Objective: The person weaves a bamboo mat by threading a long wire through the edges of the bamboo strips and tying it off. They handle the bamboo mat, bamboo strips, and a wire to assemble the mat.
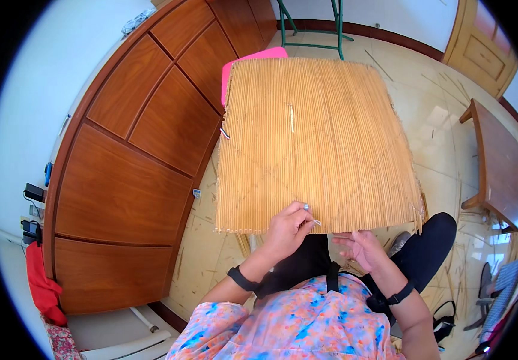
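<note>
A large mat of thin tan stalks (313,150), laid side by side, spreads out in front of me. At its near edge my left hand (288,229) rests on the stalks, thumb and fingers closed in a pinch. A short white string (316,222) shows at those fingertips. Just right of it, my right hand (364,249) is turned palm up beside the same edge, its fingers slightly bent and apart with nothing visible in them. A pale loose sliver (292,119) lies on the mat, and a small striped cord (225,134) sticks out at its left side.
Wooden cabinets (133,174) line the left side. Behind the mat shows a pink stool or chair (229,81), with a green metal frame (313,46) farther back. A low wooden table (499,162) stands at right. Loose stalks (451,84) litter the tiled floor.
</note>
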`<state>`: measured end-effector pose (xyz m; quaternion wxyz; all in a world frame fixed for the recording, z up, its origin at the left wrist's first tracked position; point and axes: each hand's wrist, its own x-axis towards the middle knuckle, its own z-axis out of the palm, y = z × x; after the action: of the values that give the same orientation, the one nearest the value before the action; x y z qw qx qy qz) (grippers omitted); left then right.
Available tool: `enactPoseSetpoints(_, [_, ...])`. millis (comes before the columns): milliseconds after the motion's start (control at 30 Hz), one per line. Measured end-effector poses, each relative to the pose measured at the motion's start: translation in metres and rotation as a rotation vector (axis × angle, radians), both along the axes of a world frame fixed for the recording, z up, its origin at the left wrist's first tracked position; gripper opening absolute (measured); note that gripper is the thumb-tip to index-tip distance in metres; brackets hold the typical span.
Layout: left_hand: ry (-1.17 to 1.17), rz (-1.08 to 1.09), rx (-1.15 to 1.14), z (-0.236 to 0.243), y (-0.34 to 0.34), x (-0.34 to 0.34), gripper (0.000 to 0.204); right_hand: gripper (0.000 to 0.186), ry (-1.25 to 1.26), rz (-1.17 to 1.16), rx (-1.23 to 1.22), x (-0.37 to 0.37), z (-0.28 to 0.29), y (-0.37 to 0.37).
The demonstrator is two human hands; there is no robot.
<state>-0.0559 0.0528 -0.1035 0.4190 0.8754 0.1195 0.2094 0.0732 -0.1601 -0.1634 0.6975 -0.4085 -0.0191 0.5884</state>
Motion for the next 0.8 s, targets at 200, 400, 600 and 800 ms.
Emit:
enactPoseSetpoints(200, [0.03,-0.018,-0.034,0.001,0.0,-0.003,0.009,0.035,0.042,-0.054,0.047,0.005,-0.012,0.018])
enactPoseSetpoints(400, [0.0,-0.019,0.022,0.003,-0.015,-0.016,0.009,0.029,0.013,-0.095,0.007,0.006,-0.026,0.007])
enactPoseSetpoints(600, [0.003,0.08,-0.034,-0.007,-0.021,-0.016,0.009,0.027,-0.071,-0.193,0.028,0.01,-0.013,0.023])
enactPoseSetpoints(800, [-0.01,0.104,0.147,0.0,-0.014,-0.005,0.01,0.026,-0.018,-0.134,-0.01,0.02,-0.011,0.03])
